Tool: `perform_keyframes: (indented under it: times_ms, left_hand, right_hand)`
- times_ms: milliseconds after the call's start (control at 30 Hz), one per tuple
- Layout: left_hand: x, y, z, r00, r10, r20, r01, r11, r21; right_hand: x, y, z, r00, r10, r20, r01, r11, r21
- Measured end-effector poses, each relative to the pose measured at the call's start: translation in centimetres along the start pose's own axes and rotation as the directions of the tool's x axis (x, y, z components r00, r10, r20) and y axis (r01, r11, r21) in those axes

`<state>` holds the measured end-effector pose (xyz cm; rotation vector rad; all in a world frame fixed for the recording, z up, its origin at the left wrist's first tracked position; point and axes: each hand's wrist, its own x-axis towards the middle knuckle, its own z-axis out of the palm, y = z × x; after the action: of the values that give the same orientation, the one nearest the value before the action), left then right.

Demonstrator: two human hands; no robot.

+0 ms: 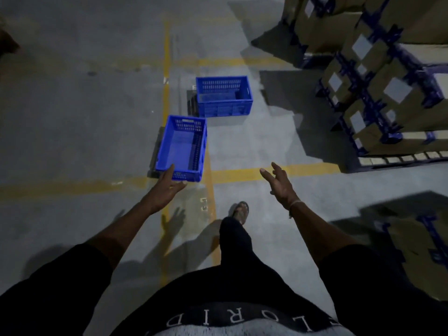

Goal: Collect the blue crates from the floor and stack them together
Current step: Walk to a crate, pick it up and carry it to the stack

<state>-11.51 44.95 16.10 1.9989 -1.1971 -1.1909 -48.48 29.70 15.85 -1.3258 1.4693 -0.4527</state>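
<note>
Two empty blue plastic crates stand on the grey concrete floor. The near crate (180, 147) sits just ahead of me on a yellow floor line. The far crate (223, 96) stands behind it, a little to the right. My left hand (167, 187) is stretched out with straight fingers, its thumb overlapping the near crate's front rim; I cannot tell whether it touches. My right hand (278, 181) hangs in the air to the right of that crate, fingers spread and holding nothing.
Pallets of stacked cardboard boxes with blue tape (378, 76) fill the right side, and another box (417, 253) lies at the lower right. Yellow lines (166, 69) cross the floor. My right foot in a sandal (240, 211) steps forward.
</note>
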Motion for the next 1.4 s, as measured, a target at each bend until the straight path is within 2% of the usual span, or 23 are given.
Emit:
perform_keyframes:
  times_ms: [267,433,567,667,833,1100,1233,1400]
  left_hand:
    - [20.2,10.1,-3.2,1.000,-0.023,0.009,0.023,1.000,0.003]
    - [30.8,16.7,-5.4,0.998,-0.054,-0.023,0.051,0.993,-0.108]
    - [38.7,19.9,-7.6,0.998,-0.066,-0.015,0.063,0.989,-0.136]
    - [45.1,21.5,-9.3,0.999,-0.048,-0.018,0.046,0.995,-0.091]
    - [58.9,22.4,-14.1,1.000,0.000,-0.032,-0.003,0.996,-0.090]
    - [78.2,24.2,-18.8,0.998,-0.056,0.019,0.057,0.996,-0.073]
    - [85.6,22.4,-18.8,0.996,-0.056,0.066,0.058,0.998,-0.040]
    - [97.9,15.9,-15.8,0.997,-0.059,0.050,0.058,0.998,0.022]
  right_hand:
    - [21.0,-9.1,-5.5,1.000,0.008,0.004,-0.008,0.998,-0.056]
    - [31.9,-16.7,-8.3,0.999,-0.032,0.000,0.032,0.995,-0.097]
    - [40.2,-21.9,-9.2,0.999,-0.049,0.010,0.050,0.994,-0.094]
    - [47.0,-25.0,-8.9,0.999,-0.053,0.005,0.054,0.994,-0.091]
    - [59.9,-29.9,-7.2,0.998,-0.057,0.006,0.057,0.993,-0.106]
    - [78.5,-34.4,-2.3,0.998,0.058,0.020,-0.056,0.995,-0.080]
    - [85.9,-33.6,-0.2,0.992,0.121,0.033,-0.119,0.992,-0.047]
    - [98.5,-27.9,3.4,0.984,0.178,0.023,-0.176,0.982,-0.075]
